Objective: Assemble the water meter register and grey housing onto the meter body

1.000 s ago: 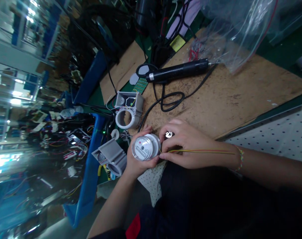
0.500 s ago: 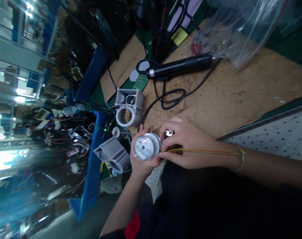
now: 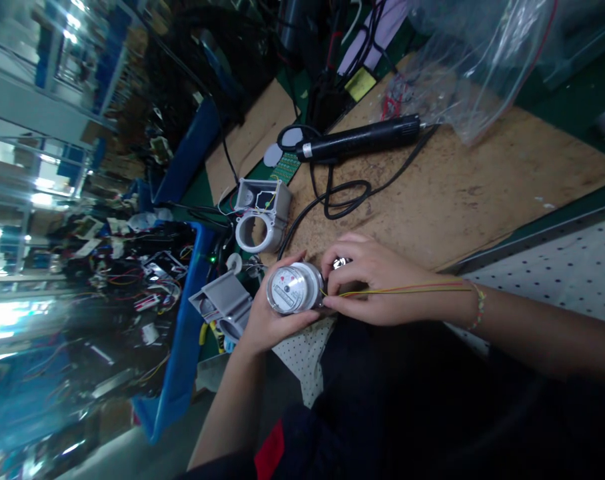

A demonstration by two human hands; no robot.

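Note:
My left hand (image 3: 270, 323) is wrapped round a round water meter (image 3: 288, 289) with a clear cover and a white dial turned up towards me. At the meter's right side, my right hand (image 3: 377, 280) has its thumb and fingers pinched close to the rim; what lies between the fingertips is hidden. Thin yellow and red wires (image 3: 407, 291) run from that side of the meter back over my right hand to the wrist. A shiny metal piece (image 3: 340, 264) shows by the curled fingers; its kind is unclear.
A grey housing (image 3: 263, 215) with a round opening stands on the wooden board (image 3: 482, 180), and another grey housing (image 3: 223, 303) lies left of my hands. A black electric screwdriver (image 3: 360, 137) with its cable lies behind, near a plastic bag (image 3: 475, 73). A blue bin (image 3: 180, 333) borders the left.
The meter has shifted very slightly up and my left forearm has swung a little to the left. The view has tilted slightly. Both hands keep their hold.

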